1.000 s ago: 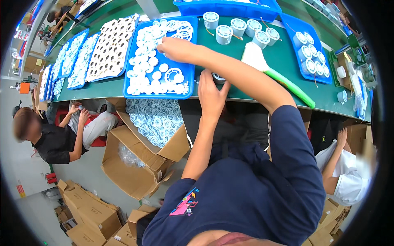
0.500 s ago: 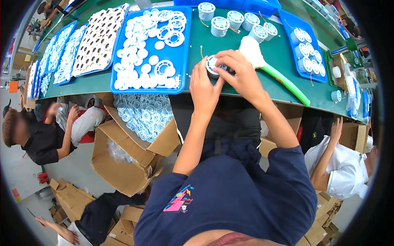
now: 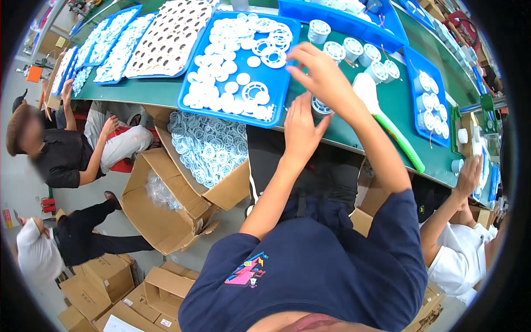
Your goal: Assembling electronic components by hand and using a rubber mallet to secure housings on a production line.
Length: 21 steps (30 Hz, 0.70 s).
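Observation:
My left hand (image 3: pixel 301 130) is closed around a small white cylindrical housing (image 3: pixel 320 106) at the table's front edge; its thumb and fingers cover part of it. Above it my right hand (image 3: pixel 321 74) is lifted off the housing, fingers apart, reaching left toward the right rim of a blue tray (image 3: pixel 281 105). Nothing shows between those fingers. Loose white discs (image 3: pixel 227 87) and slotted white rings (image 3: pixel 255 92) lie in that tray. To the right of my hands rests a mallet (image 3: pixel 399 143) with a white head and green handle.
Several similar cylindrical housings (image 3: pixel 353 48) with short wires stand behind the mallet. A blue tray (image 3: pixel 410 58) of more housings lies at the right. A moulded tray (image 3: pixel 168 41) is on the left. An open carton (image 3: pixel 207 149) of clear rings sits below the table. Other people work on both sides.
My right hand has left the housing and moved up and left toward the tray; my left hand stays on the housing. The whole view has shifted, so the table appears further right and lower.

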{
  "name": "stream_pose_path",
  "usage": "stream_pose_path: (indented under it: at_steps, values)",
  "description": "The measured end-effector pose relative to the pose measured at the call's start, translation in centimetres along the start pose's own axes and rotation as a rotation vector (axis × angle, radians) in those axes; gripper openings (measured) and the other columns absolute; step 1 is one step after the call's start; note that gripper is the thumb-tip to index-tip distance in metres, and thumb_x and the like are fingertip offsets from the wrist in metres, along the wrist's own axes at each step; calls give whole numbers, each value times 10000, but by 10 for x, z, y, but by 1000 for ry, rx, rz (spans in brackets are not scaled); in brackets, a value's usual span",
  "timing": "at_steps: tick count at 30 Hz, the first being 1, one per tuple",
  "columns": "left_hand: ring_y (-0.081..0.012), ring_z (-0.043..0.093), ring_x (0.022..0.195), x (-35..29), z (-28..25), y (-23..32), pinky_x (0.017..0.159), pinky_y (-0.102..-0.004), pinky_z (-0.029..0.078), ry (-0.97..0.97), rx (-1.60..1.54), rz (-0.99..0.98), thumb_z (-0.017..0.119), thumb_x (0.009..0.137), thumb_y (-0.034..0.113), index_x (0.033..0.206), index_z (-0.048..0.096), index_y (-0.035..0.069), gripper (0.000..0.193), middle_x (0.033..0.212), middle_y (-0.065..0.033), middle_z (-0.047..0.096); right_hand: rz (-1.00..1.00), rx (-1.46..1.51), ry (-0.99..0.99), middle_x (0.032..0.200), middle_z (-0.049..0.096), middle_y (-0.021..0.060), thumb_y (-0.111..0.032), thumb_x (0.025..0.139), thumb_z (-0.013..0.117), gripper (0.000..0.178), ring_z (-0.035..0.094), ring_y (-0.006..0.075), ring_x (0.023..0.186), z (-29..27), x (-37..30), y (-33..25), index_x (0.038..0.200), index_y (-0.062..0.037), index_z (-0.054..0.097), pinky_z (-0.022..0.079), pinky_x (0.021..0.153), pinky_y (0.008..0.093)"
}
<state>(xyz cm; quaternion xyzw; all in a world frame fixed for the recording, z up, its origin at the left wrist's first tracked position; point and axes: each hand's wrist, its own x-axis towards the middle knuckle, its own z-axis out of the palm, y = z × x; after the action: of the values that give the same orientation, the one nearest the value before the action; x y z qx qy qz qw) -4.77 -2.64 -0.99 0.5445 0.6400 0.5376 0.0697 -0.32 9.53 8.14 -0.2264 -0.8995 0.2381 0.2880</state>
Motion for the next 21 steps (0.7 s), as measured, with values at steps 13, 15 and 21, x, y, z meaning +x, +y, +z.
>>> stream_pose_path:
  at_steps: [13, 15, 21]
  values:
    - [-410, 623, 1157, -1, 1, -2, 971, -475, 508, -3, -12, -31, 842, 820, 184, 1363, 537, -26, 657, 1261, -222, 625, 43, -339, -374, 1086, 717, 151, -326, 854, 770, 351, 690, 344, 1094, 43, 97, 63, 1144, -128, 760, 566, 934, 465]
    - [-409, 625, 1153, -1, 1, -1, 970, -476, 508, 3, -8, -16, 842, 822, 187, 1363, 538, -27, 657, 1256, -221, 626, -59, -372, -285, 1148, 690, 135, -276, 878, 772, 281, 664, 344, 1108, 49, 80, 59, 1108, -115, 751, 546, 943, 452]
    - [-416, 628, 1151, 0, 8, -1, 969, -475, 511, -11, -29, -2, 854, 807, 194, 1351, 549, -29, 662, 1259, -220, 630, -207, -439, 77, 1184, 670, 123, -239, 947, 714, 211, 656, 342, 1104, 43, 61, 65, 1111, -106, 717, 555, 913, 432]
